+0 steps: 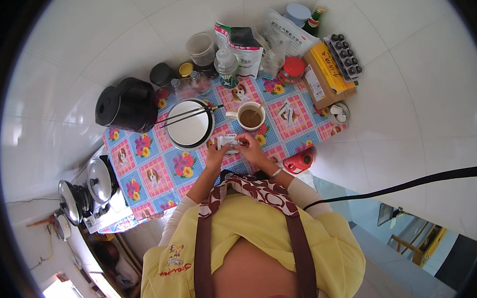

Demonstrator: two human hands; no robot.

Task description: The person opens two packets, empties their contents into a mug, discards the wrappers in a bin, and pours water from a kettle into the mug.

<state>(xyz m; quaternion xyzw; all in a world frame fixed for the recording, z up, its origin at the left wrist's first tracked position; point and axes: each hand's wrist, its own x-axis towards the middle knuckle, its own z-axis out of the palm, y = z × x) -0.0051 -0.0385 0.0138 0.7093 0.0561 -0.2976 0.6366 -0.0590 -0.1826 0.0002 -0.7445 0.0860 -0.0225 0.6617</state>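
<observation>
Both my hands hold a small white printed packet above the near edge of the patterned tablecloth. Fingers of my left hand pinch its lower left side, and my right hand grips its right side. Just beyond them stands a white mug of brown liquid, with a thin stirrer leaning in it. Left of the mug, a white bowl with a dark outer rim carries a pair of dark chopsticks across its top. Small white strips or torn packets lie right of the mug.
A black electric kettle stands at the left. Along the wall are a plastic bottle, jars, pouches, a red-lidded jar and a cardboard box. A red container sits beyond the table's right edge; lidded pans are lower left.
</observation>
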